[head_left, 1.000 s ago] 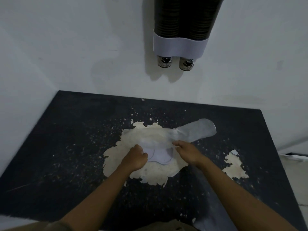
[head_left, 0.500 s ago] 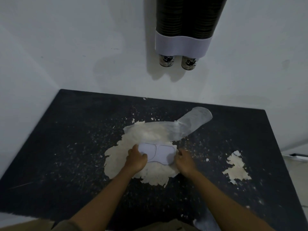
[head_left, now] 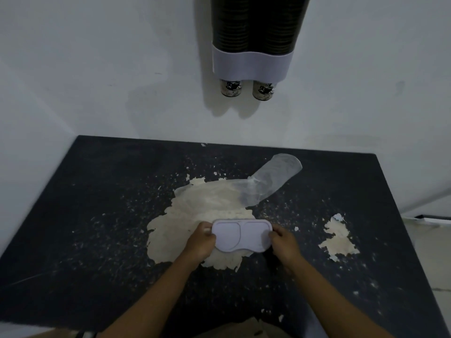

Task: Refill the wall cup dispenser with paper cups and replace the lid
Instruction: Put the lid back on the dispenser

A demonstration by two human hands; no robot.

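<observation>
We hold the dispenser lid in both hands over the near middle of the worktop.

Our left hand grips the lid's left end and our right hand grips its right end, fingers curled round the edges. The pale, two-lobed lid faces up above a worn patch of the dark worktop. Beyond it lies an empty clear plastic sleeve. On the far wall hangs the cup dispenser, its dark tubes stacked with paper cups, two of which poke out below.
</observation>
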